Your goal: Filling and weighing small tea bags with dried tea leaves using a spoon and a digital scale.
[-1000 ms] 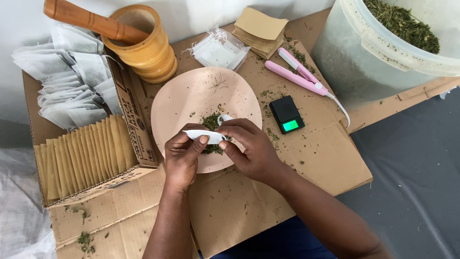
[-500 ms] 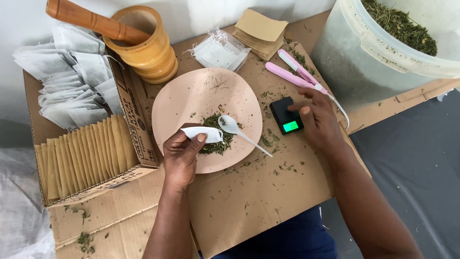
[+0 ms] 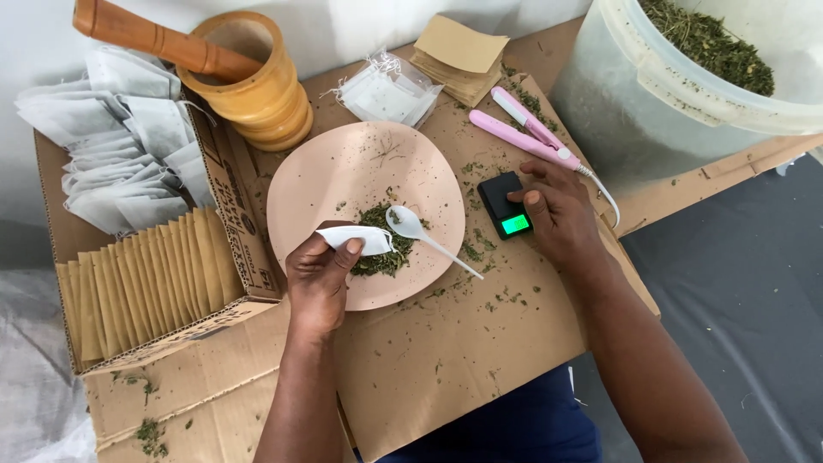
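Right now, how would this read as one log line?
left hand: holds tea bag | right hand: on pocket scale | spoon: on plate

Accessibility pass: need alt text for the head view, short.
Left hand pinches a white tea bag over a pink plate of dried herbs, with a white spoon lying on it; right hand touches a small black scale on cardboard.

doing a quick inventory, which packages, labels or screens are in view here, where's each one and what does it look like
Pocket scale: right of the pink plate, under the right hand; small, black, lit green screen.
Cardboard box: left; brown, dark print on its wall, holds tan envelopes and white sachets.
Clear bag: behind the plate, white sachets inside.
Sachet: white, pinched by the left hand.
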